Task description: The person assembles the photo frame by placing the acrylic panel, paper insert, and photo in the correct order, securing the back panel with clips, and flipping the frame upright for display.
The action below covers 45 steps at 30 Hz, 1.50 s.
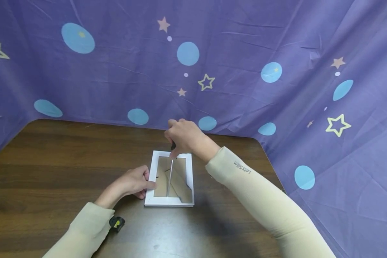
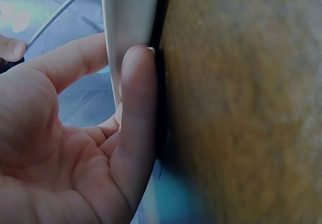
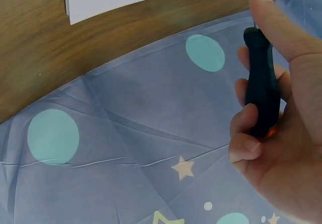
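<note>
A white picture frame (image 1: 189, 172) lies on the table, with a brown panel (image 1: 162, 179) and small dark tabs inside its border. My left hand (image 1: 133, 182) grips the frame's left side, thumb on top of the border. In the left wrist view, the fingers (image 2: 138, 93) press along its white side edge. Above the far end, my right hand (image 1: 185, 136) holds a screwdriver (image 3: 261, 83) by its dark handle, fingers curled round it and thumb along the metal shaft. The shaft slants down over the panel towards the near border; whether its tip touches cannot be told.
The frame lies on a dark brown wooden table (image 1: 67, 161). A purple curtain (image 1: 116, 71) with stars and blue spots hangs behind the table and along its right side. A small black and yellow item (image 1: 116, 223) is at the left sleeve's cuff.
</note>
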Each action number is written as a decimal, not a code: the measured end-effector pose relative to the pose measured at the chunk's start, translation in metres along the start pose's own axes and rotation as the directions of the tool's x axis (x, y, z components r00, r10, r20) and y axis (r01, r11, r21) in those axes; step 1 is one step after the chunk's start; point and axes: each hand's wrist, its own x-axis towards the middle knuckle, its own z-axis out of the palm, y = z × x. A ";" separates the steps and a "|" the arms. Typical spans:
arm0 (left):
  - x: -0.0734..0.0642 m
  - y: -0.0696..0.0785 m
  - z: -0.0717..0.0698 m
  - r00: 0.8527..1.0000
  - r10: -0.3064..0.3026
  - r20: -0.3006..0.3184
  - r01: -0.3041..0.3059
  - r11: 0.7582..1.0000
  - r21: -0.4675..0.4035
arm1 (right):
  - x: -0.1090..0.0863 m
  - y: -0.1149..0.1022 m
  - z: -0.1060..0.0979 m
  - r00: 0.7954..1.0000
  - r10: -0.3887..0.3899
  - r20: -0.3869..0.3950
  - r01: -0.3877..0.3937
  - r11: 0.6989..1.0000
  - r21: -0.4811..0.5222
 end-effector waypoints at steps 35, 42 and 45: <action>0.002 -0.002 0.006 1.000 0.007 -0.004 -0.008 1.000 -0.029 | 0.036 0.024 0.045 0.966 -0.011 0.259 -0.007 0.998 0.066; 0.002 -0.002 0.002 1.000 0.007 -0.006 -0.007 1.000 -0.003 | 0.041 0.023 0.048 0.964 -0.036 0.262 0.018 0.997 0.070; 0.001 -0.001 0.001 1.000 0.009 -0.007 -0.009 1.000 -0.001 | 0.043 0.023 0.048 0.962 -0.030 0.272 0.010 0.997 0.076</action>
